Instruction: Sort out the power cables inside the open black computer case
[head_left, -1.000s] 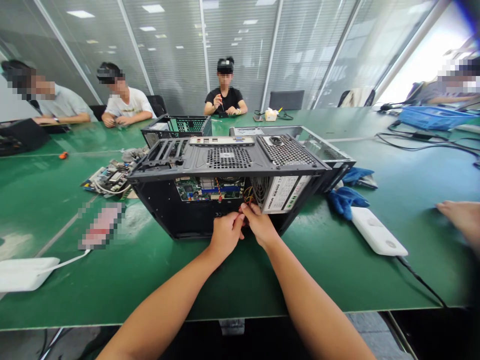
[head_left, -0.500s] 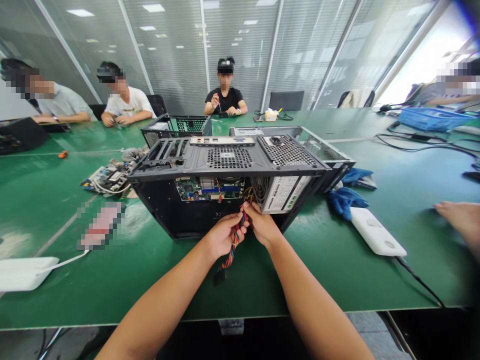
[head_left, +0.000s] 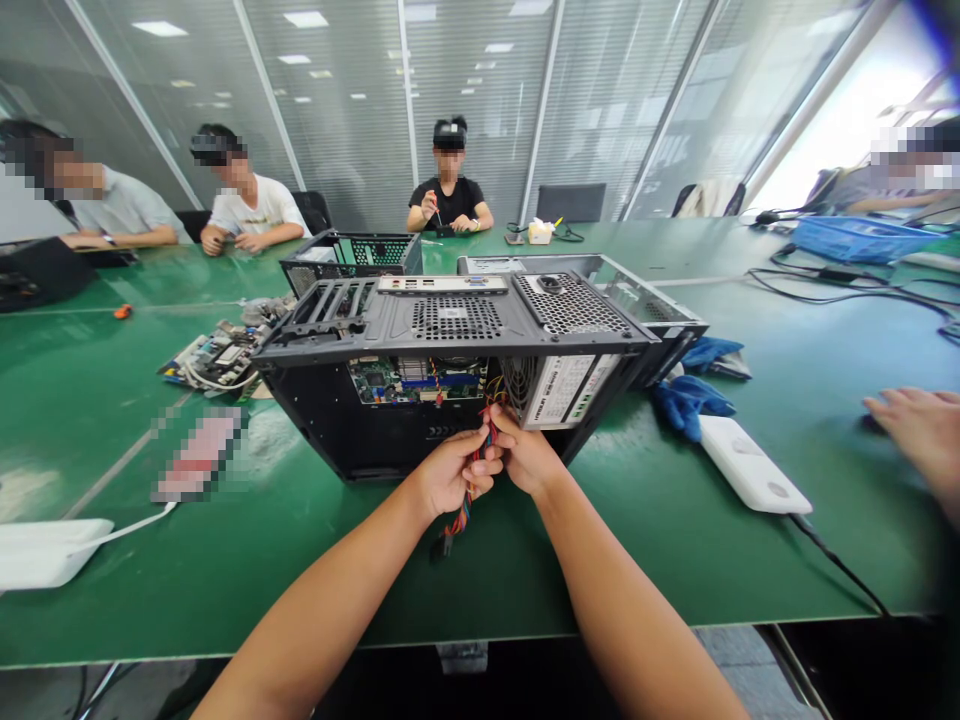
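Note:
A black open computer case lies on its side on the green table. Inside it show a green motherboard and a power supply with a fan grille. My left hand is closed around a bundle of coloured cables that comes out of the case and hangs down to a black connector near the table. My right hand pinches the same bundle just at the case opening, beside the power supply.
A loose circuit board lies left of the case, blue gloves and a white power bank to its right. Another white device sits at the left edge. Another person's hand rests at far right. Three people sit across the table.
The cable bundle has come out of the case. My left hand has drawn it toward me and now holds it lower, with the connector dangling.

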